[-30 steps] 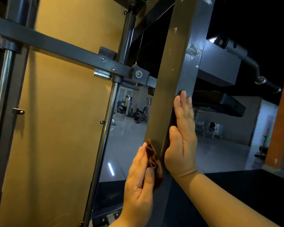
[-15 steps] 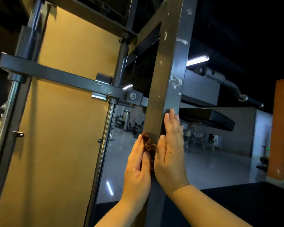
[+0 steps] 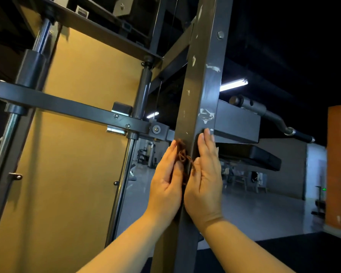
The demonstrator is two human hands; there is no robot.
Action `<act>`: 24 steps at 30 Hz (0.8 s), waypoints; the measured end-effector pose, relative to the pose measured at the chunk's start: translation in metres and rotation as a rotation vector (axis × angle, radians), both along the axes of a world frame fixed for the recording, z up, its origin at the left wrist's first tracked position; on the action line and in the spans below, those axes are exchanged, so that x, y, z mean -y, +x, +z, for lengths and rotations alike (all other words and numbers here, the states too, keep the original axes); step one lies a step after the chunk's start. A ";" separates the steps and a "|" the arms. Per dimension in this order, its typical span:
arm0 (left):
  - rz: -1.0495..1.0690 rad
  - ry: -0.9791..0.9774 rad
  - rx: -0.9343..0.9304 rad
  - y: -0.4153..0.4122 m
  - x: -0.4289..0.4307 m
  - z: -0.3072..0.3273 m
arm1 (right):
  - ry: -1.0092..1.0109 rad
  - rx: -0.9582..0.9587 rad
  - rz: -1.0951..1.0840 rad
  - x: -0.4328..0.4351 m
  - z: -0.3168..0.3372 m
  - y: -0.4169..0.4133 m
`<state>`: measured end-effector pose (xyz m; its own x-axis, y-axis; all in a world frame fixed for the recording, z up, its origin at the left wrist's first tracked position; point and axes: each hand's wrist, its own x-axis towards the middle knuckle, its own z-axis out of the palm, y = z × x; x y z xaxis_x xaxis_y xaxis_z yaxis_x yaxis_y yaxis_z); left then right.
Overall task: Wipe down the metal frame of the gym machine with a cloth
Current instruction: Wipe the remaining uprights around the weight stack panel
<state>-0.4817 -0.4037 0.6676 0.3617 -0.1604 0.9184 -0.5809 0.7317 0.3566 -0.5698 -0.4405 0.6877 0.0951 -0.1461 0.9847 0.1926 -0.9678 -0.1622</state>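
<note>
The post [image 3: 203, 95] of the frame is a dark grey square tube. Its long axis runs from the bottom edge of the view to the top, and its upper end leans a little to the right. White chips [image 3: 206, 115] mark its paint, and a bolt [image 3: 220, 34] sits near the top.

A brown cloth [image 3: 181, 154] lies bunched against the post's left face, just below where the crossbar [image 3: 67, 107] reaches it. The left hand [image 3: 165, 184] presses the cloth onto the metal with straight fingers pointing up, nothing curled round it. The right hand [image 3: 204, 184] lies flat on the post's right face, fingers straight and together. Its fingertips [image 3: 207, 133] reach the lower edge of a grey box bracket [image 3: 238, 125]. The two hands clasp the post between them, heels close together.

The crossbar runs left from the post, rising slightly, and meets a chrome rod [image 3: 122, 184] that stands nearly parallel to the post. A yellow panel [image 3: 77, 174] fills the space behind them. Right of the post, a black pad [image 3: 250, 156] sits under the bracket and a bent handle [image 3: 274, 119] juts out above it. Farther off are a lit tube light [image 3: 233, 84], an orange pillar [image 3: 339, 164] and a small green sign [image 3: 324, 189], too small to read.
</note>
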 end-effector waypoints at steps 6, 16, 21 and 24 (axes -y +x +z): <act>-0.123 -0.047 -0.047 -0.009 -0.005 0.079 | -0.002 0.004 0.046 0.001 0.000 -0.002; 0.023 -0.002 -0.079 -0.008 -0.007 0.052 | 0.013 -0.020 0.032 -0.001 0.003 -0.003; -0.009 0.007 -0.072 -0.010 -0.009 0.050 | 0.046 -0.047 0.028 -0.005 0.022 -0.006; -0.041 0.004 -0.073 -0.014 -0.014 -0.004 | 0.047 -0.008 0.003 -0.005 0.026 -0.002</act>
<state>-0.4957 -0.3898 0.6632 0.4208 -0.1799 0.8891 -0.5229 0.7528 0.3998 -0.5723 -0.4353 0.7138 0.1037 -0.1924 0.9758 0.1937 -0.9584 -0.2095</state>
